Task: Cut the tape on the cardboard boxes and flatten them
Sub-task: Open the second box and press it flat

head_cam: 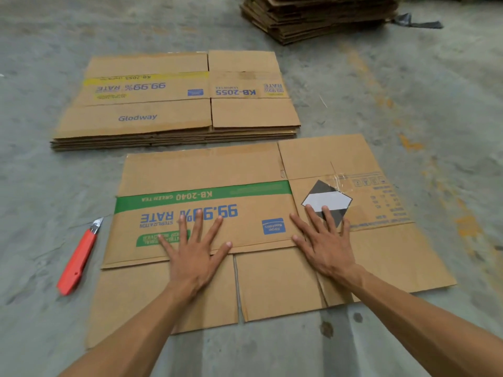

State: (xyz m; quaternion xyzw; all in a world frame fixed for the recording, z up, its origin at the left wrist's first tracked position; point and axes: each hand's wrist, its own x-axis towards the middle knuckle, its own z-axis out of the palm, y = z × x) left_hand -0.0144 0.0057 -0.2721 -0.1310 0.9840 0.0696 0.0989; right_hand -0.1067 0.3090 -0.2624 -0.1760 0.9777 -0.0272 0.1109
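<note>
On the concrete floor (pixel 408 91), directly under both palms, lies the flattened box (pixel 206 175), its long axis running left to right. The left hand (pixel 194 251) and right hand (pixel 325 244) press it with fingers spread flat. The red knife (pixel 77 261) lies just left of it, nearer the left hand; a stack of flattened boxes (pixel 174 104) waits beyond.

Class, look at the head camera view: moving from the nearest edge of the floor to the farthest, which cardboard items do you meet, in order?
Green-striped flattened box pressed by left hand and right hand → low stack of flattened boxes → tall cardboard pile.
</note>
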